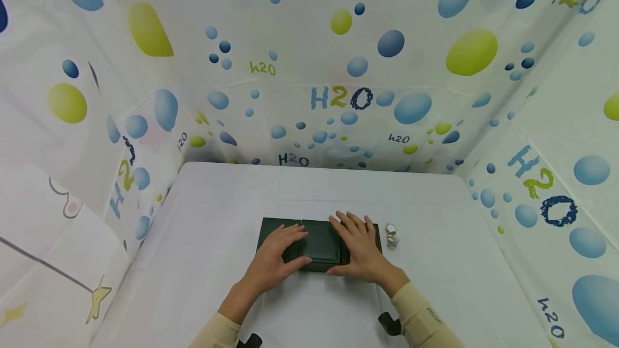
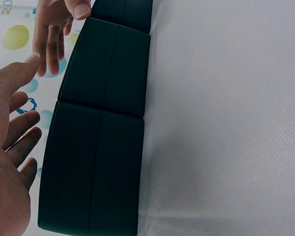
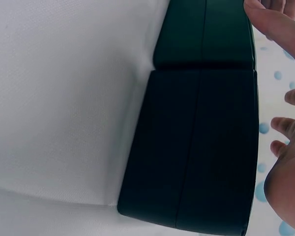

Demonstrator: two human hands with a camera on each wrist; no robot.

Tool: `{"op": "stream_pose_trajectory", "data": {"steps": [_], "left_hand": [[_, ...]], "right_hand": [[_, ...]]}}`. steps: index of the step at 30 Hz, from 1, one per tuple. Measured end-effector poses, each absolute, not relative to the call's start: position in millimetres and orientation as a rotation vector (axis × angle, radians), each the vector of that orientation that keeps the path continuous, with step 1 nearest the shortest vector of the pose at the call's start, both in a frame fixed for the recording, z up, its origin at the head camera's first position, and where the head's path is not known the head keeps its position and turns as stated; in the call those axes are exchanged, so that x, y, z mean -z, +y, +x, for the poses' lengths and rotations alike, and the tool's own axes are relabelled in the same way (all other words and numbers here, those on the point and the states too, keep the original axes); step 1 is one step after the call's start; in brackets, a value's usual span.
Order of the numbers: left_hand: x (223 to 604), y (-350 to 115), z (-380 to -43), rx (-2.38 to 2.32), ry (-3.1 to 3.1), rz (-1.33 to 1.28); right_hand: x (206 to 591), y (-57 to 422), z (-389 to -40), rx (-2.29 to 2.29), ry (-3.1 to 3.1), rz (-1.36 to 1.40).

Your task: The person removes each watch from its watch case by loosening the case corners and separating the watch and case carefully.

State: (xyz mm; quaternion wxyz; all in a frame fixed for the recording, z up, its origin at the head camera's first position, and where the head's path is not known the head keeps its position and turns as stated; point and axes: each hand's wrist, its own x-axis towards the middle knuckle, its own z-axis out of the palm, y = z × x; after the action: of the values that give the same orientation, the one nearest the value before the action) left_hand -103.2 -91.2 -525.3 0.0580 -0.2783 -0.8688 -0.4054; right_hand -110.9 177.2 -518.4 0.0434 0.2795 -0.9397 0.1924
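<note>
Three dark green boxes with lids stand side by side in a row: the left box (image 1: 268, 227), the middle box (image 1: 321, 241) and the right box (image 3: 191, 147). My left hand (image 1: 275, 258) is over the left box, thumb reaching toward the middle box's front edge. Over the right box is my right hand (image 1: 362, 251), fingers spread and thumb near the front edge. Both wrist views show loosely extended fingers by the lids, holding nothing; whether they touch the lids I cannot tell. A silver item like a metal-band wristwatch (image 1: 392, 235) lies right of the boxes.
The boxes stand on a white-covered table (image 1: 213, 197). A white curtain (image 1: 300, 42) printed with blue and green dots and "H2O" lettering encloses the back and sides. Black camera mounts, one of them the right mount (image 1: 389, 324), show by the wrists.
</note>
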Motion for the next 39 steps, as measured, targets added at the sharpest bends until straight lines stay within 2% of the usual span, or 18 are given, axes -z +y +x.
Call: {"op": "stream_pose_trajectory", "data": {"steps": [39], "left_hand": [[521.6, -91.6, -103.6, 1.253, -2.629, -0.875]], "right_hand": [[516.9, 168.2, -115.3, -0.542, -2.980, 0.881]]}}
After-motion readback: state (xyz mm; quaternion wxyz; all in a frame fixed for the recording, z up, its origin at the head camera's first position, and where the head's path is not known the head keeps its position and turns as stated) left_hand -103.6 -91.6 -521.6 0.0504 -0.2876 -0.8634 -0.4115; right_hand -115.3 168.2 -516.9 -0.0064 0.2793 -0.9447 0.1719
